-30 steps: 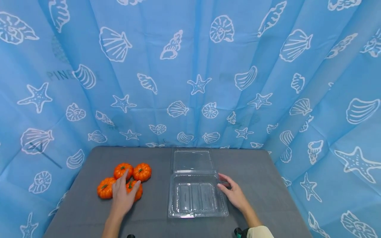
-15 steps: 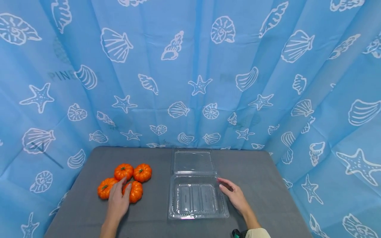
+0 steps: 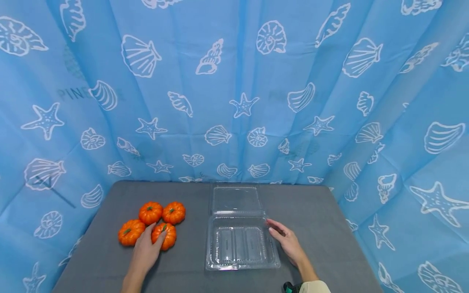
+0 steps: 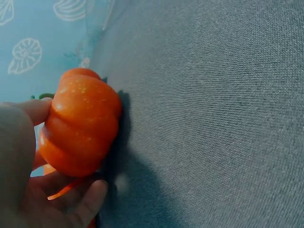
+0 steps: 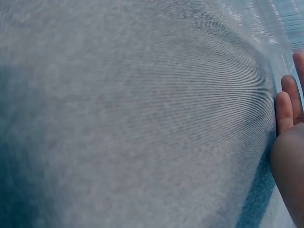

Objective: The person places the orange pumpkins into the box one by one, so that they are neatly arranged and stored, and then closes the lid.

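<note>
In the head view my left hand (image 3: 145, 251) is at the nearest of the small orange pumpkins (image 3: 164, 236). The left wrist view shows the thumb against this pumpkin (image 4: 83, 123) beside its green stem, with fingers curled around its other side. It sits on the grey cloth. Right of it lies a clear plastic clamshell box (image 3: 242, 262), its lid (image 3: 236, 199) folded back flat. At the box's right rim is my right hand (image 3: 289, 244), fingers relaxed and holding nothing visible; the right wrist view catches only part of this hand (image 5: 289, 123) near the clear plastic.
Three more pumpkins cluster by the left hand: one at left (image 3: 131, 232), one behind (image 3: 150, 212) and one behind right (image 3: 174, 213). The grey-covered table (image 3: 311, 203) is bordered by a blue curtain (image 3: 234, 81) with white shell prints.
My left hand has come down from above the pumpkins and drawn back slightly, its thumb and fingers closing around the nearest one. The right hand stays at the box's rim, almost still.
</note>
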`<state>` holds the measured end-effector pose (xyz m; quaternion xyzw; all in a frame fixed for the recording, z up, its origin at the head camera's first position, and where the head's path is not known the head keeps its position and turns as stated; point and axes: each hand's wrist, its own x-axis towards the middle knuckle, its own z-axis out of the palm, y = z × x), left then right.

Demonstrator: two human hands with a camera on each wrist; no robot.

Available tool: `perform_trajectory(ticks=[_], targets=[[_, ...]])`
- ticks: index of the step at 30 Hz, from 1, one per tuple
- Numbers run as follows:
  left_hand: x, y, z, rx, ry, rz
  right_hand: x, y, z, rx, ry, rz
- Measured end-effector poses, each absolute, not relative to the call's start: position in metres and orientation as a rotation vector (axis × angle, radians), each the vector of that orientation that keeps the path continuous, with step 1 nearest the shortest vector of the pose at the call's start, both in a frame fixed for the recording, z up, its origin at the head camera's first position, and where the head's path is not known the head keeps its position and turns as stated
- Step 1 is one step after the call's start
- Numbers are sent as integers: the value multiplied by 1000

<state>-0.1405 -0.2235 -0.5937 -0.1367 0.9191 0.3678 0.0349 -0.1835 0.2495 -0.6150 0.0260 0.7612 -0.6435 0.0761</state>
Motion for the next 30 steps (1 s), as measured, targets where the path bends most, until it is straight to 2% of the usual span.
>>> perform_trajectory(ticks=[9, 23, 30], targets=[[-137, -227, -591, -432, 2799, 1173, -181, 249, -616, 79, 2251, -1914], [-149, -216, -556, -442, 2874, 1526, -182, 250, -615, 82, 2265, -1914], [-152, -205, -537, -277, 2731, 1772, -181, 249, -613, 82, 2256, -1882]])
